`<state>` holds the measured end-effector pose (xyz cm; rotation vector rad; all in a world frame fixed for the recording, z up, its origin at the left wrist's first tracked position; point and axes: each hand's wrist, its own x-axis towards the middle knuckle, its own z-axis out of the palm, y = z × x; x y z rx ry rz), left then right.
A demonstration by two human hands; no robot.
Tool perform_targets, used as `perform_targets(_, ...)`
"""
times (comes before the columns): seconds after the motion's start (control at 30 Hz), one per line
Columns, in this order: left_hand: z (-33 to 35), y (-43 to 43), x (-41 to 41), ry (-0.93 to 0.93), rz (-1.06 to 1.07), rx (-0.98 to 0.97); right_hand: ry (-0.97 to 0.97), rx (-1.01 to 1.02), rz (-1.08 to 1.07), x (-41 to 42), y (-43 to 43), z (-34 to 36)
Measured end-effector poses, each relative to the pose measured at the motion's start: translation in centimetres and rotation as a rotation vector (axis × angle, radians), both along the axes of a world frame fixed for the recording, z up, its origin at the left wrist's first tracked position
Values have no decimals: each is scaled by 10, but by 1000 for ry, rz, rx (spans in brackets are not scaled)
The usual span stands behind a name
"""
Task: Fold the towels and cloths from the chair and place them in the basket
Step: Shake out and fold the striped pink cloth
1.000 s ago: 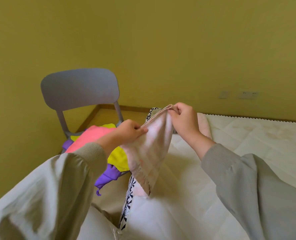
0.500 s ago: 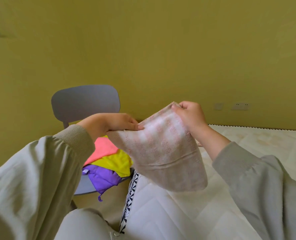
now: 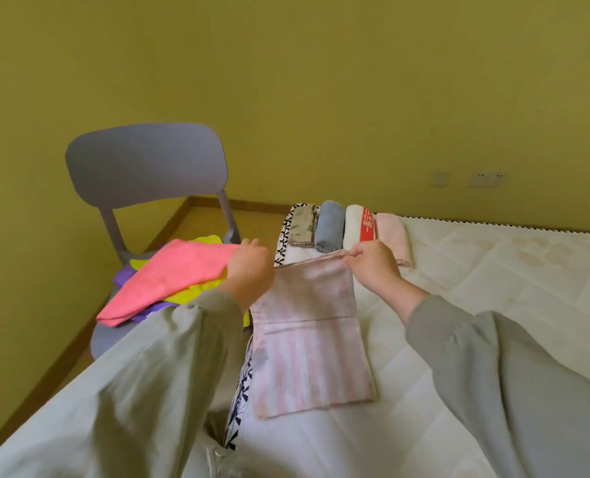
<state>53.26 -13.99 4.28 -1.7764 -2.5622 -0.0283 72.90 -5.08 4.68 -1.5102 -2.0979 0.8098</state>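
Pale pink striped towel (image 3: 307, 326): top corners pinched by left hand (image 3: 250, 270), 10 o'clock, and right hand (image 3: 376, 267), 1 o'clock; uneven pull risks a skewed fold.

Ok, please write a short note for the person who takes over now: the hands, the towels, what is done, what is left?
Hands: the left hand and the right hand each pinch a top corner of the pink striped towel; its lower part lies on the mattress.
Done: four folded towels in a row at the mattress's far edge.
Left: finish this fold; coral, yellow and purple cloths wait on the chair. The basket is not in view.
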Motion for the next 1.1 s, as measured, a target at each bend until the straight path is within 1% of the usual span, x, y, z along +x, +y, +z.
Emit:
perform_targets(0.03,-9,4,2,57,4,-12,16,-34,-2,-4,4,-10)
perform_targets(0.1,-23,11,7,65,62,-37,124,-164,-25,-11,10,-27)
perform_targets(0.17,-35,17,9,-20,129,-27,241,-271,-46,-17,15,-40)
perform_targets(0.23,-50,20,4,-182,236,45,288,-316,-45,-20,20,-50)
perform_targets(0.3,-69,20,0,-422,335,171,318,-346,-37,-22,22,-57)
perform_targets(0.33,-77,20,0,-583,370,233,344,-369,-43,-23,23,-61)
perform_targets(0.43,-86,17,16,-1245,564,474,430,-419,-85,-22,21,-68)
perform_targets(0.5,-88,16,23,-1625,731,631,500,-472,-118,-20,20,-69)
perform_targets(0.53,-89,15,25,-1808,799,667,548,-514,-145,-17,19,-68)
perform_targets(0.57,-90,13,27,-1923,849,681,598,-561,-177,-15,18,-68)
perform_targets(0.6,-92,10,29,-1975,887,691,646,-613,-211,-12,17,-69)
perform_targets(0.63,-95,7,32,-1975,919,698,675,-665,-244,-9,16,-71)
perform_targets(0.7,-103,1,39,-1909,997,735,664,-743,-285,-2,14,-78)
perform_targets(0.77,-111,-4,46,-1876,1118,816,622,-781,-288,6,10,-89)
perform_targets(0.87,-124,-8,50,-1840,1202,895,637,-822,-296,14,5,-105)
perform_targets(0.97,-127,-8,54,-1796,1176,870,737,-881,-360,15,7,-115)
perform_targets(1.03,-123,-1,51,-1721,1095,789,799,-914,-414,13,14,-118)
perform_targets(1.1,-119,11,40,-1676,1013,734,817,-906,-433,7,26,-117)
